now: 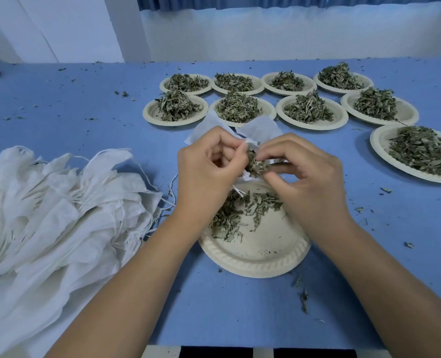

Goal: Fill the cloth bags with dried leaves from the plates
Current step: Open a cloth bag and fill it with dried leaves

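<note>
While the left hand (206, 164) curls its fingers (222, 151) tightly and pinches the rim of a white cloth bag (259, 129) between thumb and forefinger, the right hand (302, 174) has its thumb and bent fingers closed round a clump of dried leaves (255, 165). The clump sits between the two sets of fingertips, right at the bag's mouth. Whether it is already inside the opening cannot be told.

The rest of the bag spreads out just beyond the fingers, lying on the blue worktop (72, 104). A thin drawstring (238, 190) trails below the left fingers.

Directly beneath both hands lies a paper plate (253, 259). A thin scatter of leaves (240, 210) lies on the part under the fingers, and the part toward the person is nearly bare.

Past the bag, further from the fingers, eight heaped plates (315, 126) stand in two rows, each carrying a mound of dried leaves. A ninth, larger heaped plate (379, 148) lies off to the right of the right fingers.

Well to the left of the left fingers, a loose pile of cloth bags (59, 208) with dangling strings covers that side of the worktop. Leaf crumbs (304, 301) dot the surface around the plates.
</note>
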Demonstrator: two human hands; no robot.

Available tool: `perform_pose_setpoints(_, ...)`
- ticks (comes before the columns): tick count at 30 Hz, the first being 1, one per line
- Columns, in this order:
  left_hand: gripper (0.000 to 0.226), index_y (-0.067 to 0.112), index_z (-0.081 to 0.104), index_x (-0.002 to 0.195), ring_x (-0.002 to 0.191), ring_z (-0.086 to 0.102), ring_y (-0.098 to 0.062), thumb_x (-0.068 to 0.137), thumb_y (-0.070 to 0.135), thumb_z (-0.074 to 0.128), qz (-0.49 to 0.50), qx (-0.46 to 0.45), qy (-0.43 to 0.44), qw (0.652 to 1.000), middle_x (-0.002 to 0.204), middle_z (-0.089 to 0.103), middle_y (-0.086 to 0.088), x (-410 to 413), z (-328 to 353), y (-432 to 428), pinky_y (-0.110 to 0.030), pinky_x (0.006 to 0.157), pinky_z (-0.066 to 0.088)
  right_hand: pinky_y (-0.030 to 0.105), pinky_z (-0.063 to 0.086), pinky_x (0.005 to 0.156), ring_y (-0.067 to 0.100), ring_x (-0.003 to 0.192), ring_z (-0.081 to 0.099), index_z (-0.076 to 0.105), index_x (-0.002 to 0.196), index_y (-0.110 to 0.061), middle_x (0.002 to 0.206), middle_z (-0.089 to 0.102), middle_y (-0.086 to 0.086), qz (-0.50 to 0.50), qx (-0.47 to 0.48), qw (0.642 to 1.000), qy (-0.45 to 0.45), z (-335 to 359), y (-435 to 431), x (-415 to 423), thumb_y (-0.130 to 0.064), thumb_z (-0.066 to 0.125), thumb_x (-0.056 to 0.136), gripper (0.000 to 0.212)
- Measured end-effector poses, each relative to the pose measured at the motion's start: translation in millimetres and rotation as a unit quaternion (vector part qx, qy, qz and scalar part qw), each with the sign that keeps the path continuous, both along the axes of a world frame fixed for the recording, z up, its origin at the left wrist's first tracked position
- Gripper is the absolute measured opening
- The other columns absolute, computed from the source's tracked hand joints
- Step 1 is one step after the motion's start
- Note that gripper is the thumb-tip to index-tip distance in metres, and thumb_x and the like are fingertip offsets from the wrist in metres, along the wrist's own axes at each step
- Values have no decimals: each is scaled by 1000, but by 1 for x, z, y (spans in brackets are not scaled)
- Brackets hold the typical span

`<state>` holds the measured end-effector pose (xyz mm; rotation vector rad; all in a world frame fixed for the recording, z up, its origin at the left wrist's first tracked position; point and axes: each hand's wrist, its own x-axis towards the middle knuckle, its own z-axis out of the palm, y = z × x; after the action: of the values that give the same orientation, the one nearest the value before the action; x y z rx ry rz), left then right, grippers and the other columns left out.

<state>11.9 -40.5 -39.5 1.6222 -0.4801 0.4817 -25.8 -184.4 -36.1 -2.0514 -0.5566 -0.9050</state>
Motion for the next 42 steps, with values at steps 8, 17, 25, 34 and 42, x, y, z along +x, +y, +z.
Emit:
perform_pose_setpoints(8, 10, 6, 66, 78, 51, 49, -2, 85, 1, 69, -6, 42, -29, 999, 57, 55, 8, -2, -3, -1, -14, 55, 42, 24, 47, 72, 22, 78, 60, 71, 81, 1, 80, 68, 7, -29, -124, 992, -15, -3, 1, 8, 10, 69, 75, 11)
perform_pose_setpoints(17, 21, 22, 63, 74, 50, 51, -5, 86, 6, 69, -25, -9, -11, 1000, 55, 58, 10, -3, 1, 0, -18, 51, 44, 39, 18, 103, 17, 120, 52, 72, 83, -22, 91, 69, -17, -63, -205, 976, -22, 3, 5, -2, -32, 41, 96, 35)
perform_pose_setpoints(25, 24, 23, 60, 73, 48, 49, -4, 86, 5, 68, -32, -18, 5, 999, 52, 55, 4, -5, 2, 0, -17, 49, 41, 46, 15, 109, 16, 126, 47, 71, 81, -19, 96, 70, -14, -39, -198, 979, 16, 1, 4, -3, -30, 38, 92, 36)
perform_pose_setpoints(34, 25, 25, 59, 72, 46, 49, -8, 86, 6, 67, -16, -19, 7, 1000, 51, 54, 8, -4, 5, 1, -25, 49, 43, 32, 19, 92, 17, 104, 46, 71, 97, -20, 98, 61, -8, -144, -125, 982, -11, 10, -9, 2, -23, 71, 80, 17)
perform_pose_setpoints(42, 23, 23, 60, 72, 46, 49, -9, 86, 7, 67, -31, -11, 13, 999, 50, 53, 8, -6, 5, 1, -29, 48, 42, 34, 20, 91, 14, 98, 47, 73, 95, -21, 89, 65, -9, -117, -107, 987, -18, 12, -6, 1, -27, 73, 82, 14)
